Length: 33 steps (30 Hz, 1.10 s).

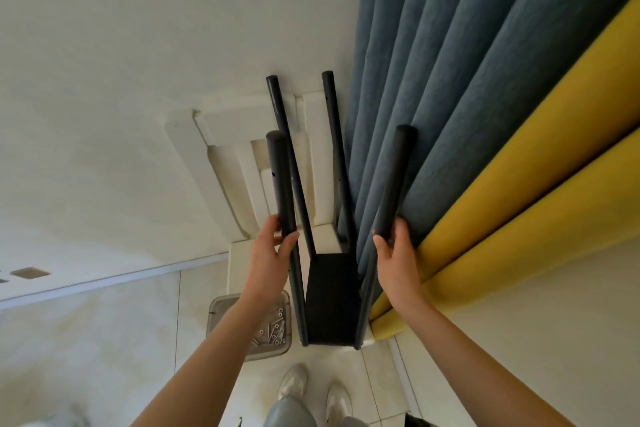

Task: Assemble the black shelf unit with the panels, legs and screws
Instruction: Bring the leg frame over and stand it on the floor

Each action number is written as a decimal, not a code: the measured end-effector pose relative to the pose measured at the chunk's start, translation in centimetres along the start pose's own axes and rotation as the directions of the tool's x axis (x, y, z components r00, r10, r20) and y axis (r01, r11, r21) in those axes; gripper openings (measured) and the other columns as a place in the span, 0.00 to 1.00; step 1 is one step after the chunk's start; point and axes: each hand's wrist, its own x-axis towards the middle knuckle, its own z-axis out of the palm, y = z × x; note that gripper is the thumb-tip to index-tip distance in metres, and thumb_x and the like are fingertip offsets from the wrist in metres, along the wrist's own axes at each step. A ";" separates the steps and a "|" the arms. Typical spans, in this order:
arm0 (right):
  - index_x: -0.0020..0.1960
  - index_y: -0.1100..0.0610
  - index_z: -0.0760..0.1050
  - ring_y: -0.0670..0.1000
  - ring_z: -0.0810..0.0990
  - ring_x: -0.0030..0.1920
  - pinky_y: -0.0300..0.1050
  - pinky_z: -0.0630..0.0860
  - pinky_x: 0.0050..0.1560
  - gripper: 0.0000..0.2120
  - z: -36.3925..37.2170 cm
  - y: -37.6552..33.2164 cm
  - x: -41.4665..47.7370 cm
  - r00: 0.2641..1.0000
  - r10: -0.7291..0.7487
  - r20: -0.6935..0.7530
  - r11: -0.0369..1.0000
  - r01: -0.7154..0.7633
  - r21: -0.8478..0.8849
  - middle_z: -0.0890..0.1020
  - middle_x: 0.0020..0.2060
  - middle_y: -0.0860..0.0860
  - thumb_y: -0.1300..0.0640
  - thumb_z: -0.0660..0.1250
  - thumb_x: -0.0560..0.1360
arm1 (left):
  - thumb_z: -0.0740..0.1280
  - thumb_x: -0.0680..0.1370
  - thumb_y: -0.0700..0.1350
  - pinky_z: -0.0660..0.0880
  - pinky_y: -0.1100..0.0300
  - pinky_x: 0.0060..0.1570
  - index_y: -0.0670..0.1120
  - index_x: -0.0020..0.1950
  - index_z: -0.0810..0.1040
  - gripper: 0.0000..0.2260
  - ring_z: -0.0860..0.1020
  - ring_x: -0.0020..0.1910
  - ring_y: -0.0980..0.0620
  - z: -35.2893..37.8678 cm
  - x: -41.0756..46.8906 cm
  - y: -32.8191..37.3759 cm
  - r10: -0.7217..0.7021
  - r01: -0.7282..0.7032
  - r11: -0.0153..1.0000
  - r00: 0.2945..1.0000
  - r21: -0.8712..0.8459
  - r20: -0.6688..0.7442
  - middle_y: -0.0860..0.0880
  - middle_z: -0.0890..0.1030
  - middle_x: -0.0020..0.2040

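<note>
Bright even daylight, soft shadows, wide-angle edge distortion

The shelf unit's legs (280,184) and panel (332,298) are plain matt black, set against a white wall (138,45) and a white foam block (221,135). Beside them hang a dusty blue-grey curtain (450,80) and a mustard-yellow curtain (554,149), both unpatterned. The floor tiles (86,329) are cream with faint marbling, the screws (275,326) silver in a clear tray (221,308), the shoes (294,380) off-white, the trousers (287,412) pale grey.
</note>
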 end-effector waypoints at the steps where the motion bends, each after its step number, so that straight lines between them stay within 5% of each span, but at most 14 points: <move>1: 0.77 0.53 0.59 0.53 0.69 0.71 0.44 0.70 0.62 0.24 -0.2 -0.4 0.0 1.000 -0.010 0.001 1.000 0.010 0.000 0.70 0.71 0.53 0.56 0.58 0.82 | 0.64 0.82 0.43 0.77 0.61 0.53 0.50 0.64 0.72 0.11 0.80 0.55 0.53 -0.1 0.0 0.3 0.012 -0.012 1.000 1.000 0.002 -0.008 0.52 0.80 0.55; 8: 0.75 0.51 0.61 0.52 0.71 0.69 0.42 0.71 0.60 0.22 -1.7 -3.5 -0.7 0.995 -0.103 -0.009 0.994 0.103 0.037 0.73 0.69 0.53 0.55 0.59 0.82 | 0.63 0.82 0.45 0.77 0.70 0.39 0.50 0.66 0.71 0.12 0.80 0.54 0.56 -1.6 -0.5 2.9 0.111 -0.108 0.993 0.990 0.041 -0.088 0.53 0.80 0.57; 13: 0.75 0.49 0.62 0.51 0.72 0.68 0.41 0.72 0.57 0.22 -3.0 -6.2 -1.7 0.988 -0.154 0.019 0.985 0.152 0.085 0.73 0.68 0.51 0.54 0.60 0.81 | 0.63 0.82 0.44 0.79 0.60 0.52 0.45 0.67 0.71 0.14 0.80 0.55 0.52 -2.9 -2.2 5.5 0.199 -0.197 0.980 0.964 0.029 -0.178 0.50 0.81 0.57; 17: 0.73 0.48 0.64 0.48 0.74 0.66 0.40 0.72 0.56 0.21 -3.5 -7.7 -2.6 0.978 -0.202 0.053 0.974 0.195 0.118 0.75 0.66 0.49 0.54 0.62 0.81 | 0.63 0.82 0.43 0.76 0.72 0.47 0.51 0.64 0.71 0.11 0.80 0.55 0.55 -4.5 -4.3 7.1 0.226 -0.237 0.971 0.943 -0.014 -0.243 0.53 0.80 0.55; 22: 0.72 0.45 0.64 0.47 0.75 0.62 0.41 0.74 0.54 0.20 -2.6 -10.5 -4.4 0.960 -0.255 0.114 0.960 0.237 0.147 0.77 0.62 0.47 0.52 0.62 0.80 | 0.63 0.82 0.43 0.77 0.70 0.48 0.53 0.63 0.71 0.11 0.81 0.53 0.55 -7.7 -7.2 8.5 0.233 -0.268 0.962 0.913 -0.060 -0.336 0.56 0.80 0.53; 27: 0.69 0.43 0.66 0.38 0.76 0.50 0.32 0.71 0.36 0.18 0.1 -14.0 -7.0 0.919 -0.318 0.233 0.942 0.279 0.187 0.78 0.54 0.43 0.54 0.62 0.81 | 0.63 0.83 0.43 0.76 0.72 0.45 0.53 0.63 0.71 0.10 0.82 0.49 0.57 -12.4 -9.8 8.2 0.207 -0.258 0.965 0.867 -0.054 -0.454 0.55 0.80 0.52; 33: 0.64 0.42 0.67 0.42 0.79 0.51 0.34 0.73 0.40 0.14 6.3 -17.1 -11.0 0.862 -0.333 0.383 0.938 0.262 0.228 0.79 0.50 0.44 0.55 0.62 0.81 | 0.63 0.83 0.45 0.75 0.74 0.43 0.53 0.64 0.70 0.11 0.81 0.48 0.60 -18.8 -13.7 5.5 0.130 -0.185 0.982 0.804 -0.037 -0.580 0.56 0.80 0.52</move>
